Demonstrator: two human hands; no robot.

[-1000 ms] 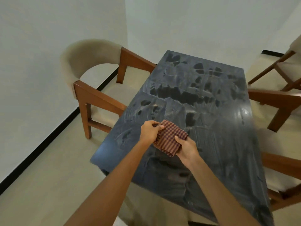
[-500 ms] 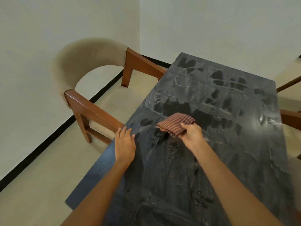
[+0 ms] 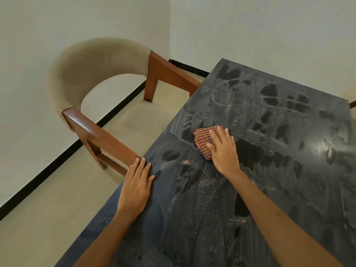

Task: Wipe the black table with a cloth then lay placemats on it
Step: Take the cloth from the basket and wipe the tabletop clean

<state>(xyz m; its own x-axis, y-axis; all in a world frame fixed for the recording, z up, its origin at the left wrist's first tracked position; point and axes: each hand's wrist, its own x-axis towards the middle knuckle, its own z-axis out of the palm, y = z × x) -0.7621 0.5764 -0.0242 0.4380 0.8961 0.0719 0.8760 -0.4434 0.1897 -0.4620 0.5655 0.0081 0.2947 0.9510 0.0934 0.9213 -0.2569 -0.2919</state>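
The black table [image 3: 279, 189] fills the right of the view, its top streaked with grey smears and dark patches. A folded red-and-brown checked cloth [image 3: 204, 140] lies flat on it near the left edge. My right hand [image 3: 224, 151] presses palm-down on the cloth, fingers spread over it. Flat on the tabletop at the left edge rests my left hand [image 3: 136, 185], holding nothing, fingers together. No placemats are in view.
A wooden chair [image 3: 107, 139] with a curved beige backrest stands tucked against the table's left side, its armrest just beyond my left hand. White walls with a black skirting meet in the corner behind. Part of another chair [image 3: 353, 104] shows at the right edge.
My left hand let go of the cloth and came down flat on the table's left edge. My right hand carried the cloth forward and now presses it flat on the tabletop.
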